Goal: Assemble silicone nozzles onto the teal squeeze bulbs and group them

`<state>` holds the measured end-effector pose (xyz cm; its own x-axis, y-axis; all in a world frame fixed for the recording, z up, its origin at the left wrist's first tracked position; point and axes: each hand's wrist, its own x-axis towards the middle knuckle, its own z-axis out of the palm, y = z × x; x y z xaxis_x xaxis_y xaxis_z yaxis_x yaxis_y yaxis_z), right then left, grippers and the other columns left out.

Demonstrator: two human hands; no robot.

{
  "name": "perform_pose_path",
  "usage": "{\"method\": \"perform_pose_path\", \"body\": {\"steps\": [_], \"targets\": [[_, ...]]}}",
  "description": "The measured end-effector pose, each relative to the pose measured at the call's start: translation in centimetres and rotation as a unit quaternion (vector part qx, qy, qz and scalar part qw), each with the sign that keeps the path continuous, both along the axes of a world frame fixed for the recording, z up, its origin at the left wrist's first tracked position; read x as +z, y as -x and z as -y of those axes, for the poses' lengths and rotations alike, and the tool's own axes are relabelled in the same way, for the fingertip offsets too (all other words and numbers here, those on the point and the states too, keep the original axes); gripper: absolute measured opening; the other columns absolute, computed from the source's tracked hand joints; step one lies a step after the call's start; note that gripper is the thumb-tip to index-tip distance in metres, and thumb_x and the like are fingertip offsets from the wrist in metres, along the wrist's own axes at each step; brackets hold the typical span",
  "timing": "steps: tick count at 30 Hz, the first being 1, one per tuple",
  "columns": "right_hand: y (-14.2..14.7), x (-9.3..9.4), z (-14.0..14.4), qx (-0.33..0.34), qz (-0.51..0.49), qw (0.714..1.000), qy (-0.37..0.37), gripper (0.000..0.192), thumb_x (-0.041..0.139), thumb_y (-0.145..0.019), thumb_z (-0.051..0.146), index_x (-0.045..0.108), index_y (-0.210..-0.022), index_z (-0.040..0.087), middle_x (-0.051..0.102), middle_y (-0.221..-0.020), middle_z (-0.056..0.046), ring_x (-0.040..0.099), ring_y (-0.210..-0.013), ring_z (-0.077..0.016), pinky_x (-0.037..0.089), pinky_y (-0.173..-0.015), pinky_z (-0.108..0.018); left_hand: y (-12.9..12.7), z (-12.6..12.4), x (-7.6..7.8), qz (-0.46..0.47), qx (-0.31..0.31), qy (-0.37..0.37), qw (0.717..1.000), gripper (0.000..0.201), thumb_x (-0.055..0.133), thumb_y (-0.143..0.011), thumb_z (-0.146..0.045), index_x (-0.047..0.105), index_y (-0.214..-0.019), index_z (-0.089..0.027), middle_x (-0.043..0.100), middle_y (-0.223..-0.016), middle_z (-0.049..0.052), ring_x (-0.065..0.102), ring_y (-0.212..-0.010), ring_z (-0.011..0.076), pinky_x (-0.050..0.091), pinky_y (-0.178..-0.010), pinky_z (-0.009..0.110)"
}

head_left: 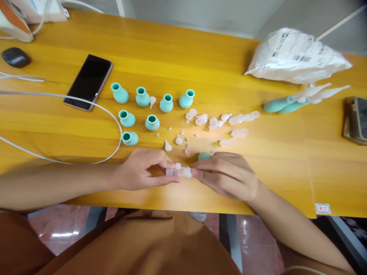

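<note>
Lower centre of frame: my left hand (137,170) pinches translucent cylindrical plastic piece (173,172), my right hand (229,173) grips its whitish end, apparently steadying both sides. Seven round turquoise bulbs (166,105) sit left to centre, seemingly grouped by kind.

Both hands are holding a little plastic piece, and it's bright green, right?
Not quite: the left hand and right hand do hold a little plastic piece, but the head view shows it's whitish and see-through, not green.
</note>
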<state>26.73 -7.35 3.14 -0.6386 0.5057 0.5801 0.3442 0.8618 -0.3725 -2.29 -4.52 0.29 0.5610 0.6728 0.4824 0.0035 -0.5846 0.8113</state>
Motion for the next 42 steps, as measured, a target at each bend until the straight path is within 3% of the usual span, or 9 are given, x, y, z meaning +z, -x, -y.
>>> {"method": "perform_pose_path", "body": {"steps": [9,22,28,36,42], "targets": [[-0.2,0.8,0.4,0.017,0.036,0.999,-0.014,0.02,0.064,-0.11,0.007,0.077,-0.124,0.013,0.086,-0.113,-0.012,0.074,-0.081,-0.0176,0.055,-0.063,-0.034,0.2,0.0,0.3,-0.023,-0.017,-0.011,1.0,0.023,0.088,-0.103,-0.03,0.067,-0.096,-0.021,0.087,-0.09,0.001,0.085,-0.081,0.0146,0.064,-0.073,0.021],[0.4,1.0,1.0,-0.016,0.046,0.997,-0.054,0.02,0.084,-0.097,0.005,0.079,-0.115,0.011,0.086,-0.105,-0.011,0.075,-0.077,-0.0181,0.052,-0.058,-0.036,0.1,0.2,-0.1,-0.001,-0.001,0.002,1.0,0.025,0.091,-0.1,-0.028,0.066,-0.096,-0.024,0.086,-0.088,0.0,0.086,-0.082,0.0169,0.066,-0.071,0.023],[0.4,1.3,1.5,0.002,0.049,0.998,-0.035,0.021,0.085,-0.094,0.002,0.08,-0.114,0.009,0.085,-0.108,-0.014,0.078,-0.082,-0.02,0.055,-0.061,-0.036,0.4,0.4,-0.2,0.005,-0.029,0.002,1.0,0.03,0.092,-0.098,-0.029,0.063,-0.095,-0.025,0.086,-0.088,0.0,0.088,-0.08,0.0181,0.069,-0.071,0.023],[0.1,-0.4,1.1,0.029,0.004,0.998,-0.061,0.019,0.068,-0.106,0.006,0.08,-0.121,0.007,0.085,-0.119,-0.018,0.079,-0.087,-0.0198,0.056,-0.06,-0.034,0.4,0.7,-0.5,0.018,-0.032,0.014,0.999,0.034,0.093,-0.098,-0.026,0.059,-0.092,-0.025,0.084,-0.085,0.0,0.088,-0.083,0.0192,0.069,-0.073,0.024],[-0.2,-0.9,1.1,0.034,0.02,0.998,-0.045,0.022,0.073,-0.105,0.01,0.08,-0.126,0.011,0.085,-0.121,-0.014,0.076,-0.08,-0.0175,0.057,-0.062,-0.034,0.4,0.9,-0.7,0.003,-0.053,0.028,0.998,0.031,0.092,-0.098,-0.026,0.061,-0.095,-0.027,0.086,-0.092,0.0,0.087,-0.082,0.0192,0.068,-0.073,0.027]]}}
